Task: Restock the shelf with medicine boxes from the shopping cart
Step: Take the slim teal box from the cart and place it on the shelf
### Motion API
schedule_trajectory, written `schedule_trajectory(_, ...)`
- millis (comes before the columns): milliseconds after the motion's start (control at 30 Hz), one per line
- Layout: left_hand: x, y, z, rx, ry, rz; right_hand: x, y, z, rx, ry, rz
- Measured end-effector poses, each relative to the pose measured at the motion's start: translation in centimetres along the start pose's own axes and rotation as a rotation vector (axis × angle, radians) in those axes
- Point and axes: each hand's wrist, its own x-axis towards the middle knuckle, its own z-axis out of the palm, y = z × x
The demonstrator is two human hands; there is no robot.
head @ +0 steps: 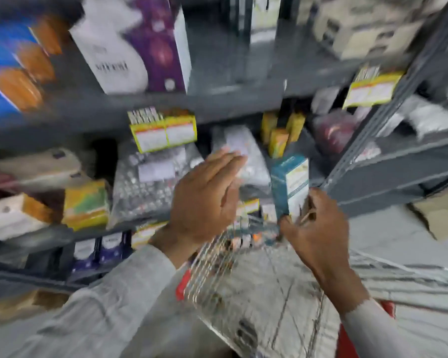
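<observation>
Box in hand: the right hand (pixel 318 228) pinches a teal medicine box (pixel 290 187) at its bottom, upright, centre-right of the frame, in front of the shelf (pixel 166 104).
Left hand (pixel 204 192): fingers flat and spread, holding nothing, at the plastic packets (pixel 150 187).
Cart (pixel 256 293): lower centre; contents too blurred to count.
Progress: this box is not yet placed; how many remain I cannot tell.

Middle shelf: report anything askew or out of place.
The clear blister-pack bags lie slumped and overlapping, not stacked. Small yellow boxes behind them stand unevenly, some tilted. The teal box in the right hand is not yet shelved. Motion blur hides finer damage.
</observation>
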Motion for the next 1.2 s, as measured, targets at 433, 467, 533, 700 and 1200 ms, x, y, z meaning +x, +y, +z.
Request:
schedule_trajectory(433,9.8,-0.3,-4.7,0.466,-0.201,0.097,20.4,-18.6,-5.5,0.290,0.249,-0.252)
schedule_trajectory(467,9.7,-0.3,-4.8,0.476,-0.206,0.097,21.1,-18.7,-4.9,0.270,0.230,-0.251)
schedule_trajectory(533,9.6,-0.2,-4.9,0.474,-0.202,0.092,21.7,-18.4,-3.7,0.234,0.191,-0.241)
schedule_trajectory(700,9.7,0.0,-5.3,0.448,-0.196,0.096,21.4,-17.3,-2.5,0.186,0.200,-0.191)
schedule_trajectory(1200,7.8,-4.0,-20.2,0.044,0.186,0.014,10.7,-25.7,-1.2,0.263,0.358,-0.629)
